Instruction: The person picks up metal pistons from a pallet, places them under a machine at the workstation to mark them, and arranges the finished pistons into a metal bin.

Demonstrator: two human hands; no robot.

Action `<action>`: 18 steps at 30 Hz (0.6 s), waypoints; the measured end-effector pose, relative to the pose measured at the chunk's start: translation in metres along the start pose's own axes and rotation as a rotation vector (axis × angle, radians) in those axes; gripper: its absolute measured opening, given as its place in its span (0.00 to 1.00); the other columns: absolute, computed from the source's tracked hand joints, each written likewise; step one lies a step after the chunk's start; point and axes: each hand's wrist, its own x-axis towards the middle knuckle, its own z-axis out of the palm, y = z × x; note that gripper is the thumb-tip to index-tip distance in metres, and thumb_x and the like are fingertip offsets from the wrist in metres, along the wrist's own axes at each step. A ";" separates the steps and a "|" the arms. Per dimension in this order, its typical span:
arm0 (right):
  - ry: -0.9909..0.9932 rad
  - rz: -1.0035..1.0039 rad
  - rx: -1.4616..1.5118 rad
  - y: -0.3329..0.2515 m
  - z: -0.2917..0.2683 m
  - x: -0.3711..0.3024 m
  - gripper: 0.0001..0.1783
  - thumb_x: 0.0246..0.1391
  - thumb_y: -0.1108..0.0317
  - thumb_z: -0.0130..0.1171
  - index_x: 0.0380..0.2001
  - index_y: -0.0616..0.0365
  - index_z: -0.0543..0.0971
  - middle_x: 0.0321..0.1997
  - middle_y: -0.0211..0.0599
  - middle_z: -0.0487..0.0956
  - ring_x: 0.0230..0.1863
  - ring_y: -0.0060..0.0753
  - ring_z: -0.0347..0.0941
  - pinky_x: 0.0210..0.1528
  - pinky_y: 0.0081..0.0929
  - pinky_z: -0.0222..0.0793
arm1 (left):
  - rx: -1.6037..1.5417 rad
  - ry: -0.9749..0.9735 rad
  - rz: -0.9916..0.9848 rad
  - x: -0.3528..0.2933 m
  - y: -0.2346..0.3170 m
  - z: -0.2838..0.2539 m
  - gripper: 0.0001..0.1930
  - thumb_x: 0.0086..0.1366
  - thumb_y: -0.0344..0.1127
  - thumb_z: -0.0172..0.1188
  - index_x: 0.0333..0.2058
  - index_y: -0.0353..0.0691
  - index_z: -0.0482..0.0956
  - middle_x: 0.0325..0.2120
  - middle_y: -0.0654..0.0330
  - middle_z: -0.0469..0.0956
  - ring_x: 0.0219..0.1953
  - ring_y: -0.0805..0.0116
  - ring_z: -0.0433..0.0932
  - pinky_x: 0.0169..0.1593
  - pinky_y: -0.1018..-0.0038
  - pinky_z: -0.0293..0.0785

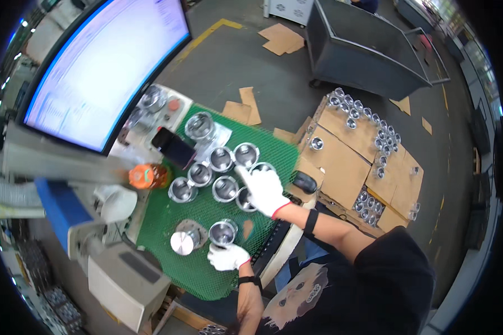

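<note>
White gloves with red cuffs cover both hands. My left hand (229,258) is closed against the near side of a shiny round metal cup (223,232), which stands mouth up on the green mesh mat (184,279). Beside that cup, a metal piece with a flat silver disc face (182,243) lies on the mat. My right hand (265,190) reaches over a cluster of similar cups, its thumb apart from the fingers. It partly covers one cup (261,167) and another (244,199); contact cannot be made out. More cups, including one (225,188), stand to its left.
A large monitor (109,67) leans over the far left. Near it are a dark phone-like object (173,147) and an orange-capped jar (142,176). A black mouse (304,182) sits by the right edge. Cardboard-covered stacks (341,167) carry more cups; a grey metal cart (363,61) stands behind.
</note>
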 end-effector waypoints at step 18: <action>-0.470 0.710 0.172 0.458 0.114 -0.051 0.23 0.50 0.52 0.61 0.45 0.55 0.81 0.40 0.52 0.84 0.45 0.55 0.80 0.50 0.47 0.75 | 0.062 -0.209 -0.026 -0.007 -0.036 0.034 0.18 0.63 0.40 0.61 0.45 0.32 0.79 0.41 0.42 0.80 0.42 0.43 0.79 0.47 0.54 0.75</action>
